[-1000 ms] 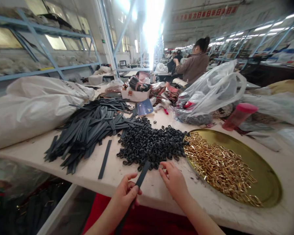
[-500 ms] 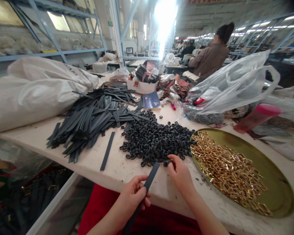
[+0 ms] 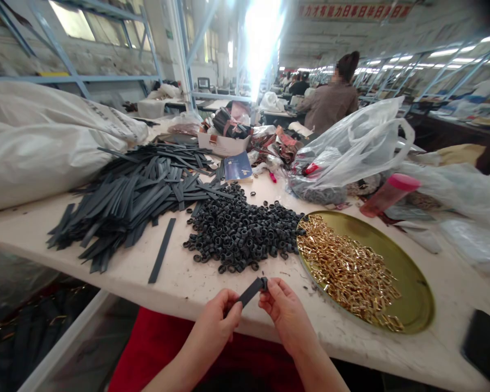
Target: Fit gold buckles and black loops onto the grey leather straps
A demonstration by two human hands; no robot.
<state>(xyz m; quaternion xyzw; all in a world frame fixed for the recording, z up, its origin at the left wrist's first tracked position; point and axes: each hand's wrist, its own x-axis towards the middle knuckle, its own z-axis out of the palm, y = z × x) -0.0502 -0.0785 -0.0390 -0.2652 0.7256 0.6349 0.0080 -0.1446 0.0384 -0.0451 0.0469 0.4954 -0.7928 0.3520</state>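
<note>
Right now we hold a flat black strap (image 3: 250,293), pinched between the thumb and fingers of our left hand (image 3: 220,314), its free end tilted up toward our other hand. At that end our right hand (image 3: 283,307) is closed on a small black loop (image 3: 263,283); the two pieces meet, though we cannot tell whether the strap passes through. Both hands are over the near edge of the pale tabletop (image 3: 212,279), above some red fabric (image 3: 159,343).

Just beyond our grip spreads a pile of black loops (image 3: 245,234). To its left, one loose black strip (image 3: 162,250) lies on its own, and past that we see a large heap of black strips (image 3: 134,196) beside a bulky white sack (image 3: 44,147).

To the right of our grip sits a round gold tray (image 3: 412,294), partly covered with shiny gold-coloured metal links (image 3: 347,267). Farther out come a blue booklet (image 3: 239,166), a packed white box (image 3: 224,146), a clear plastic bag (image 3: 363,147) and a tilted pink-lidded container (image 3: 392,195). Well beyond them, a person in a brown top (image 3: 330,106) faces away.
</note>
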